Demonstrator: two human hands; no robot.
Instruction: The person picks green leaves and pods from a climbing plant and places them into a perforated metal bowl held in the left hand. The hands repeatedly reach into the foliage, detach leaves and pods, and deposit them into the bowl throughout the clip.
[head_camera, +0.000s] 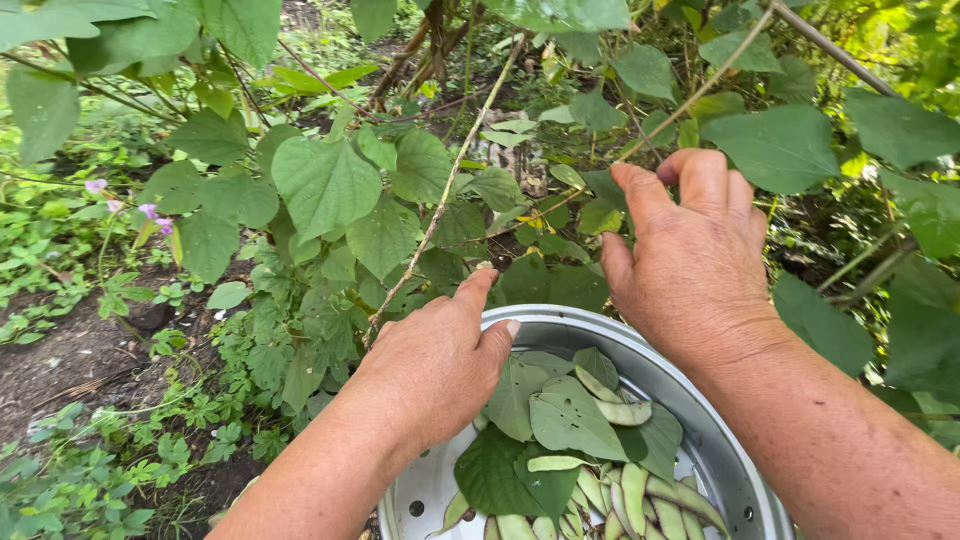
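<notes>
A round metal steamer tray (700, 420) with small holes in its floor sits low in the middle of the view, pressed in among the foliage. Inside it lie pale green flat bean pods (625, 495), heaped toward the near side, with several broad green picked leaves (565, 420) spread over and among them. One pod (622, 410) rests on top of the leaves near the tray's far rim. Part of the white perforated floor shows bare at the left.

The left hand (435, 365) grasps the tray's far-left rim, thumb hooked over the edge inside and fingers wrapped down the outside, the index finger pointing up toward a thin bare vine stem (440, 205) that runs diagonally up through the leaves. The fingertips on the outer side are hidden behind the hand.

The right hand (690, 260) is raised above the tray's far-right rim, well clear of the metal, its back to the camera. Its fingers curl forward into the bean plant (330, 185), and the thumb and forefinger close in on something among the heart-shaped leaves; what they pinch is hidden behind the hand, so I cannot tell whether it is a pod or a leaf.

Small purple flowers (150, 212) show at the left above bare soil (70, 360) and low weeds.
</notes>
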